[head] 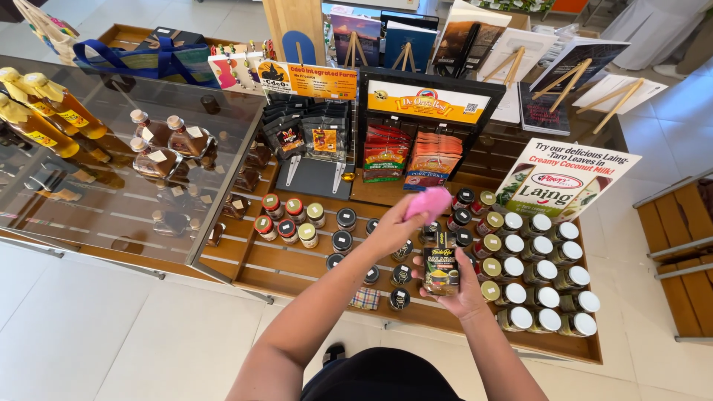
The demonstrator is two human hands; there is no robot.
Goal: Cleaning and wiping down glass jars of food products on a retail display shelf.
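Note:
My right hand (462,286) holds a small dark jar (442,269) with a green and yellow label, upright, just above the wooden slatted shelf (290,263). My left hand (397,226) grips a pink cloth (429,203) and holds it over the top of that jar. Around the hands stand rows of small dark-lidded jars (343,230) and, to the right, several white-lidded jars (546,286).
A glass display case (126,171) with bottles stands at the left. Behind the shelf are packets in a black rack (431,100), a slanted white sign (568,178), books on easels and a blue bag (148,59). A wooden bench (679,252) is at the right; tiled floor lies below.

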